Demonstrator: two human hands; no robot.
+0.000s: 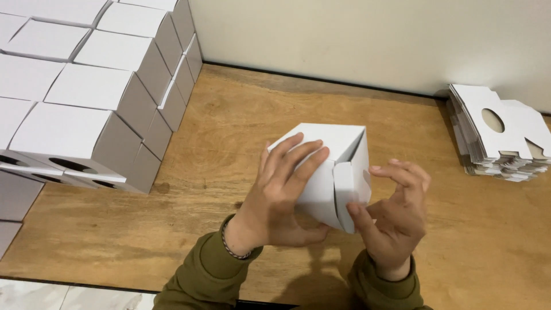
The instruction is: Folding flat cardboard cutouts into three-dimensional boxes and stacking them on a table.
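A small white cardboard box (336,150) is held above the wooden table (241,126), tilted with its end flaps facing me. My left hand (284,192) wraps its left side, fingers spread across the top face. My right hand (393,215) is at the box's right end, its thumb pressing on a side flap that is partly folded in. Both arms wear olive green sleeves, and a thin bracelet circles the left wrist.
Several folded white boxes (86,86) are stacked in rows at the left, some showing round cut-outs. A pile of flat white box blanks (496,132) with round holes lies at the right by the wall. A pale wall runs along the table's far edge.
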